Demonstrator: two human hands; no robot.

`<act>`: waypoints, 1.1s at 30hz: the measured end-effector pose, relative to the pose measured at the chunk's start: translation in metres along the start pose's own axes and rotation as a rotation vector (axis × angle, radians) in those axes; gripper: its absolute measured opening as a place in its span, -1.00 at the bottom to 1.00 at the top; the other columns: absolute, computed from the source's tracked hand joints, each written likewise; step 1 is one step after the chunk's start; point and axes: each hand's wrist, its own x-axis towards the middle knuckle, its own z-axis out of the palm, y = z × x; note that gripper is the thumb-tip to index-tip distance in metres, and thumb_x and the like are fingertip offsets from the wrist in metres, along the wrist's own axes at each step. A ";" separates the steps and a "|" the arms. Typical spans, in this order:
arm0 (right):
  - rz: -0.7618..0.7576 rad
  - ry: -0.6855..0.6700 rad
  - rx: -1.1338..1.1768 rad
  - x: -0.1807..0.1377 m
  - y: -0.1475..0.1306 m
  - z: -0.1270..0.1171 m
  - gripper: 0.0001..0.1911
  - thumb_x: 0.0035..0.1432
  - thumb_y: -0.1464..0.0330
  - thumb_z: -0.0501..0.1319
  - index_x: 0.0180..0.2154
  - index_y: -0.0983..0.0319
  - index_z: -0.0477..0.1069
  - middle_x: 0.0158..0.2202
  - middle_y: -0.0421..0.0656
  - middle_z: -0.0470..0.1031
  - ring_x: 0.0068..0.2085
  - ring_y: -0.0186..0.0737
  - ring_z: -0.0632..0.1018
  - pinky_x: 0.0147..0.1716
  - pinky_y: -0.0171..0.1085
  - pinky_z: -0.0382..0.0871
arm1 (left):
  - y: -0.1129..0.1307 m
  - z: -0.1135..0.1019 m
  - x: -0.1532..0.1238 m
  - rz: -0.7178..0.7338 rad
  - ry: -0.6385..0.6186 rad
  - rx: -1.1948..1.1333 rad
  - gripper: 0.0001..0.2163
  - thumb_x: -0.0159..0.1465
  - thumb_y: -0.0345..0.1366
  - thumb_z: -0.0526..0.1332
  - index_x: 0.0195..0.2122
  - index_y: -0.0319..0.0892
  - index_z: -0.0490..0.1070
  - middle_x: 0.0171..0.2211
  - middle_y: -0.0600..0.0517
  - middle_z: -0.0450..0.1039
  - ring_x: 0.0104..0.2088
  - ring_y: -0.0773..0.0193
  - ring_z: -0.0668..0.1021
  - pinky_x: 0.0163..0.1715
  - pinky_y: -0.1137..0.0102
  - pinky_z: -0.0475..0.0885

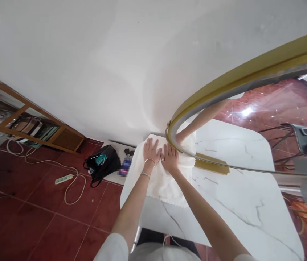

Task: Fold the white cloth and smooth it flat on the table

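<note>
A white cloth (167,190) with a scalloped edge lies spread on the marble-patterned tabletop (224,217), close to the wall. On its far part rests my left hand (151,152), palm down with fingers spread. Just right of it, my right hand (170,157) also lies flat on the cloth, its fingers apart. The two thumbs are close together. Neither hand grasps anything. Slight folds show in the cloth below the hands.
A gold-framed round mirror (197,105) stands on the table at right, near my right hand. A black bag (103,163) sits left of the table. A power strip (63,179) and its cable lie on the red tiled floor (69,224). A wooden cabinet (68,139) lines the wall.
</note>
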 end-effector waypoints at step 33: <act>-0.205 -0.205 0.117 -0.072 -0.044 -0.019 -0.21 0.21 -0.05 0.05 0.34 0.15 -0.06 0.39 -0.02 -0.17 0.38 0.06 -0.12 0.29 0.11 -0.20 | -0.042 -0.022 -0.056 -0.075 0.067 0.049 -0.49 0.35 -0.10 -0.01 0.29 -0.18 0.14 0.36 -0.17 -0.08 0.37 -0.02 -0.06 0.29 -0.04 -0.09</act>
